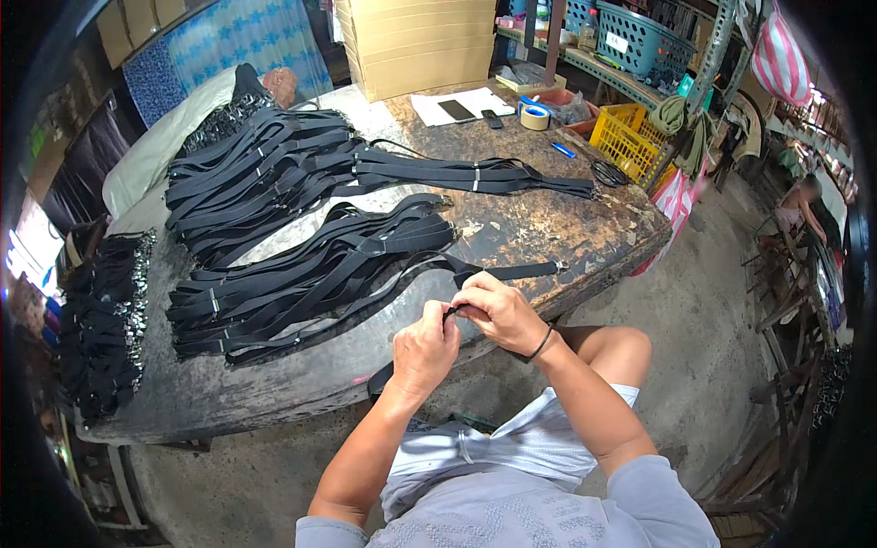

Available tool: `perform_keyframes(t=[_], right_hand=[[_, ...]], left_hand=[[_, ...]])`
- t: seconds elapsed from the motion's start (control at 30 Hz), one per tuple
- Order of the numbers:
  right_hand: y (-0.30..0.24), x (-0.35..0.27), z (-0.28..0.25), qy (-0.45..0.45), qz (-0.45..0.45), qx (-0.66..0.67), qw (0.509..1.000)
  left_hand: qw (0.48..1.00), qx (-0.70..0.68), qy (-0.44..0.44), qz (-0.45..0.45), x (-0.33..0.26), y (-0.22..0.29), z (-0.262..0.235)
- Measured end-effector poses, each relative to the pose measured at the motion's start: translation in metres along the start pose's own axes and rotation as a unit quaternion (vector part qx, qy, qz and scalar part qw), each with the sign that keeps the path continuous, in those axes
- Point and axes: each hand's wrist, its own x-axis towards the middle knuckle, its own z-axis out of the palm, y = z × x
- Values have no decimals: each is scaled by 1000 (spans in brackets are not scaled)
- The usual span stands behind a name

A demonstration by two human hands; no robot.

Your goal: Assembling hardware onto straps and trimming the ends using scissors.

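Over the table's near edge, my left hand (426,349) and my right hand (501,316) are close together, both closed in a pinch on a black suspender strap (525,271). A short bit of it bends between my fingertips; whether a buckle is there is hidden. Beyond my right hand, one end with a metal clip lies on the table. A black length also hangs below my left wrist. Left of my hands lies a bundle of black suspenders (301,283) with metal adjusters. Behind it is a larger heap of suspenders (265,173), with one bundle reaching right.
The worn table (585,228) also bears a cardboard box (420,46), a phone (456,110) on paper, a tape roll (534,114) and a blue pen (563,150). More straps with clips (105,320) hang at the left edge. Yellow crates (628,137) stand by the right shelf.
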Motion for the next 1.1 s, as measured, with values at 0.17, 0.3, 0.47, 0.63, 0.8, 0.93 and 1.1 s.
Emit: perform_keyframes(t=[0.17,0.3,0.47,0.63,0.8,0.93,1.1], right_hand=[[-8,4,-13,-48,22,-20,998],[0,4,-12,-56,12,-27,998],[8,5,-15,-73,40,-34,996],[8,21,-21,-34,7,12,999],[0,-2,-15,237,77,97,964],[11,-54,5,58,115,218,967],[12,-73,15,-164,121,109,973]], left_hand=[[995,-96,-14,-9,3,-6,-1],[967,-209,-118,-87,8,-19,0],[888,-329,-263,-184,17,-17,-6],[754,-536,-300,-234,21,-29,-11],[683,-645,-187,-286,35,-21,-26],[649,-678,-166,-303,49,-4,-26],[633,-673,-129,-360,57,4,-13]])
